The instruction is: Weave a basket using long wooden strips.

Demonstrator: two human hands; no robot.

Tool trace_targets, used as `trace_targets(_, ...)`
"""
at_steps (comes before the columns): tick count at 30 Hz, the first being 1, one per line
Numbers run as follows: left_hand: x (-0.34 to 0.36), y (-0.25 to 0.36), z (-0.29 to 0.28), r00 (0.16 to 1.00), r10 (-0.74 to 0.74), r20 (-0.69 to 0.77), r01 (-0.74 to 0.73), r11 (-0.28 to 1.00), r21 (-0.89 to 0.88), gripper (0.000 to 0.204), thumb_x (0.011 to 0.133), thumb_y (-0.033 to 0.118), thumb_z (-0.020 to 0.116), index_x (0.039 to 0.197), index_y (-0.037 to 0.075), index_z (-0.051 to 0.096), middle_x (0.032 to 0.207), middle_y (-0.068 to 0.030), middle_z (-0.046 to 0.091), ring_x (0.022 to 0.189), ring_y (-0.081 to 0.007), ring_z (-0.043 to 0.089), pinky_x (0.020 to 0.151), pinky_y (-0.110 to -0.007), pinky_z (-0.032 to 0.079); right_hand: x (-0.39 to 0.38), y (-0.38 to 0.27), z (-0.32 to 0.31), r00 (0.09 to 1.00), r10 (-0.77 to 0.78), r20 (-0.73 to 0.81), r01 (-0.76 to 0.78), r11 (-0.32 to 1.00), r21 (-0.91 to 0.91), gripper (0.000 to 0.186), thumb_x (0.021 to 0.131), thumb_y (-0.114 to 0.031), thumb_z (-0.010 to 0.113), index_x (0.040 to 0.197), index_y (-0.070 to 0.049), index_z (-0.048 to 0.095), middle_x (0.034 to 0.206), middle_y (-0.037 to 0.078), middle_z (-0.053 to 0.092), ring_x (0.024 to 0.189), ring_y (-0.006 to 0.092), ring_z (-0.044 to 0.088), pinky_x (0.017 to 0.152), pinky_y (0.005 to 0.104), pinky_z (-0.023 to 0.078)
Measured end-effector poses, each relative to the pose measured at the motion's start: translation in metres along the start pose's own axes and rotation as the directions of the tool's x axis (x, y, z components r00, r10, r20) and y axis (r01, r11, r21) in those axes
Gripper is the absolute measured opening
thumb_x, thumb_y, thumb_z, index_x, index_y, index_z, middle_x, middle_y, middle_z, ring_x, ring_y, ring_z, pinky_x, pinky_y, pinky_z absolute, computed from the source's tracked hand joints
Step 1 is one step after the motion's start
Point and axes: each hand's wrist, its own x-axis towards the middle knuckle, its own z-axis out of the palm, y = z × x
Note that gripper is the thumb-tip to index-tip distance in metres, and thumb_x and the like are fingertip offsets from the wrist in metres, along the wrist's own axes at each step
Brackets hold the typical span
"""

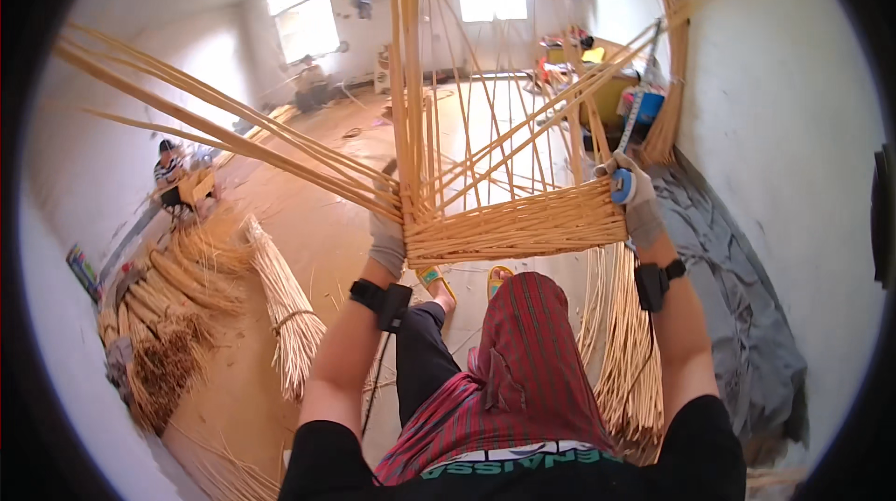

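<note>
A half-woven wicker basket is held up in front of me, its long loose rods standing up and fanning out to the left and right. My left hand, in a pale glove, grips the basket's left end, with its fingers partly hidden behind the rods. At the right corner my right hand, gloved too, is closed around a round blue tape measure and rests against the weave. A strip of pulled-out tape rises from it beside the upright rods.
Bundles of rods lie on the floor at left, by my left forearm and under my right arm. Grey sheeting runs along the right wall. Another person sits far left. A blue container stands at the back right.
</note>
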Motion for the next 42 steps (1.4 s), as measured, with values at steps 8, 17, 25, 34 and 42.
trace_targets(8,-0.033,-0.133,-0.061,0.954,-0.244,-0.176,0.232,0.969,-0.086,0.042,0.107,0.040,0.043,0.120,0.004,0.061,0.107,-0.0100,0.068,0.092,-0.0206,0.068,0.079,-0.033,0.061,0.006,0.069,-0.115,0.984,0.167,-0.058,-0.176,0.892,-0.416,0.034,0.101,-0.035,0.061,0.082,-0.007,0.068,0.082,0.007,0.072,0.067,0.0148,0.063,0.064,0.0271,0.052)
trace_targets(17,-0.050,-0.170,-0.095,0.994,-0.031,-0.108,0.080,0.870,0.487,0.034,0.106,0.035,0.051,0.123,0.006,0.059,0.105,-0.0128,0.068,0.092,-0.0291,0.069,0.072,-0.046,0.064,-0.018,0.075,-0.101,0.968,0.156,-0.196,-0.227,0.877,-0.424,0.034,0.101,-0.037,0.056,0.083,-0.011,0.066,0.081,-0.003,0.062,0.066,0.0056,0.054,0.056,0.0223,0.045)
trace_targets(25,-0.045,-0.169,-0.081,0.927,-0.252,-0.277,0.249,0.967,-0.044,0.033,0.107,0.041,0.048,0.117,0.013,0.062,0.101,0.0001,0.065,0.089,-0.0144,0.062,0.075,-0.031,0.057,-0.036,0.093,-0.111,0.963,-0.045,-0.265,-0.163,0.684,-0.711,0.027,0.101,-0.029,0.059,0.099,-0.004,0.069,0.085,0.002,0.067,0.074,0.0124,0.062,0.068,0.0286,0.050)
trace_targets(34,0.020,-0.164,-0.106,0.876,-0.369,-0.310,0.280,0.914,-0.294,0.054,0.107,0.047,0.035,0.129,0.004,0.059,0.113,-0.0157,0.070,0.084,-0.0232,0.068,0.062,-0.034,0.059,0.023,0.101,-0.052,0.881,0.149,-0.450,-0.341,0.857,-0.385,0.036,0.103,-0.038,0.059,0.085,-0.009,0.068,0.073,0.003,0.067,0.052,0.0105,0.056,0.044,0.0277,0.045)
trace_targets(42,0.043,-0.099,-0.183,0.900,-0.360,-0.245,0.330,0.931,-0.155,0.048,0.109,0.037,0.040,0.141,0.002,0.049,0.126,-0.0169,0.063,0.102,-0.0268,0.068,0.085,-0.040,0.063,0.025,0.191,0.002,0.868,0.062,-0.494,-0.165,0.972,-0.168,0.037,0.104,-0.037,0.057,0.087,-0.006,0.069,0.083,0.007,0.071,0.061,0.0108,0.061,0.056,0.0245,0.050)
